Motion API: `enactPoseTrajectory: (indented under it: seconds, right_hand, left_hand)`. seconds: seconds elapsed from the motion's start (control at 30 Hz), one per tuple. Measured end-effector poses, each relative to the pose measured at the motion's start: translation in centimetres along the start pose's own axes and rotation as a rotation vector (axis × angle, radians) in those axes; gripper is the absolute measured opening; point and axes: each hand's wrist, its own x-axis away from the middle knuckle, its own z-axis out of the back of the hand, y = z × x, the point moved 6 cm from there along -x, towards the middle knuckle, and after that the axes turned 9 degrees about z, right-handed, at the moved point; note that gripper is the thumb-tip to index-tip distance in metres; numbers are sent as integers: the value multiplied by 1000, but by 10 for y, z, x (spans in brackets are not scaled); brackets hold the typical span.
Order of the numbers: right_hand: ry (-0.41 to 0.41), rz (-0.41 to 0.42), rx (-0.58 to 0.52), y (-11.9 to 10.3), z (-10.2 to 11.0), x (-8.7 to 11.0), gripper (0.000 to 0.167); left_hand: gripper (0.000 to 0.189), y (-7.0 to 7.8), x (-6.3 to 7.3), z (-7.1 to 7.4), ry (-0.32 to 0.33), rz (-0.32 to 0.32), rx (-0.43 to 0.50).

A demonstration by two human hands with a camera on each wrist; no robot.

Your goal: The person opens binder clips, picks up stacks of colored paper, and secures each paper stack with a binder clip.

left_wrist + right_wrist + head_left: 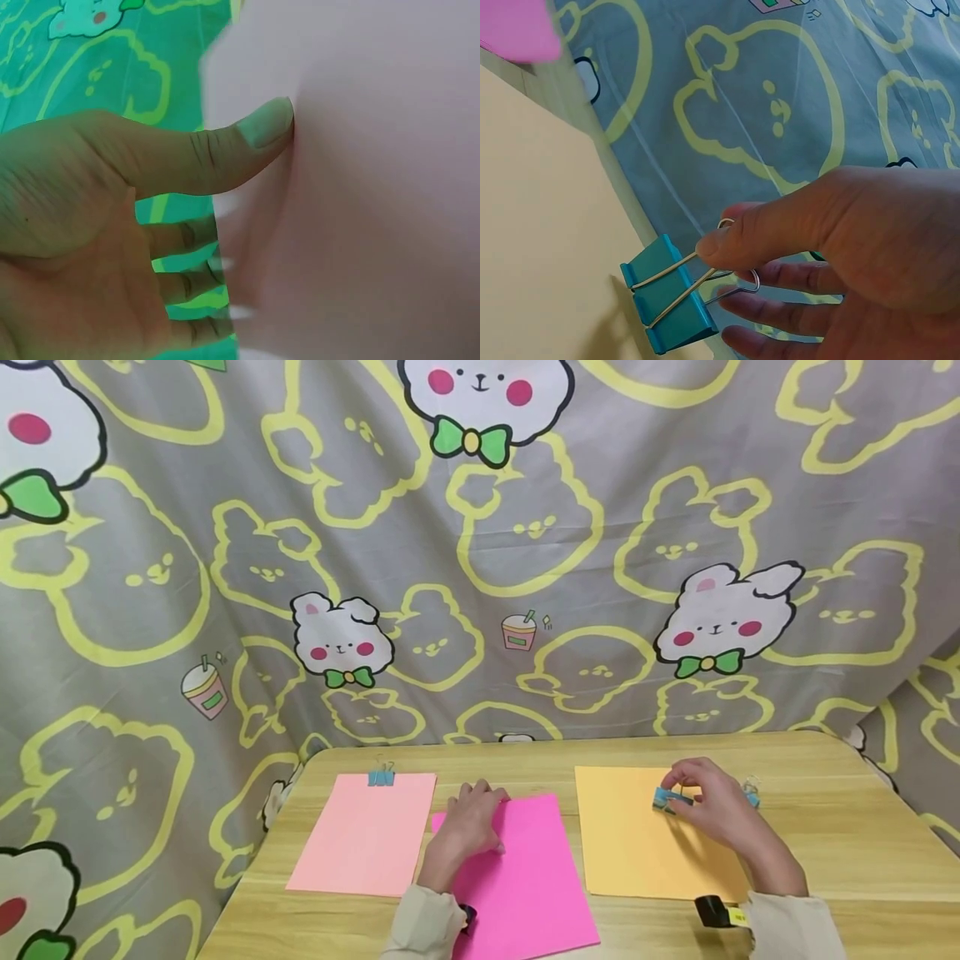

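Observation:
My left hand holds a magenta sheet or stack of paper near its upper left part. In the left wrist view the thumb lies on the paper's face, while the other fingers pass behind its edge, their tips mostly hidden. Thumb and fingers of my right hand pinch the wire handles of a blue binder clip. That clip is over the upper part of the yellow-orange paper; whether its jaws touch the paper I cannot tell.
Light pink paper lies at the left, with a blue binder clip on its top edge. Partly behind the right hand, another blue clip sits on the wooden table. A patterned curtain hangs behind the table.

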Motion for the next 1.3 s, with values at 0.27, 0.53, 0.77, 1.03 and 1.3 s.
enactPoseTrajectory:
  seconds: [0.27,0.53,0.77,1.03,1.3]
  right_hand:
    - [-13,-10,1,2,-1,0,19]
    - [-20,-9,-11,0,-4,-2,19]
    - [-46,-49,-50,0,-5,-2,28]
    - [-59,-41,-70,-2,-10,-5,26]
    - [-64,-41,-92,-5,-13,-3,25]
  left_hand:
    - [37,0,-1,1,-4,-78,58]
    - [42,2,12,16,-144,-262,203]
    - [21,-9,18,30,-321,-259,386]
    - [28,-43,18,55,-238,-238,756]
    - [28,-74,0,52,43,-6,1162]
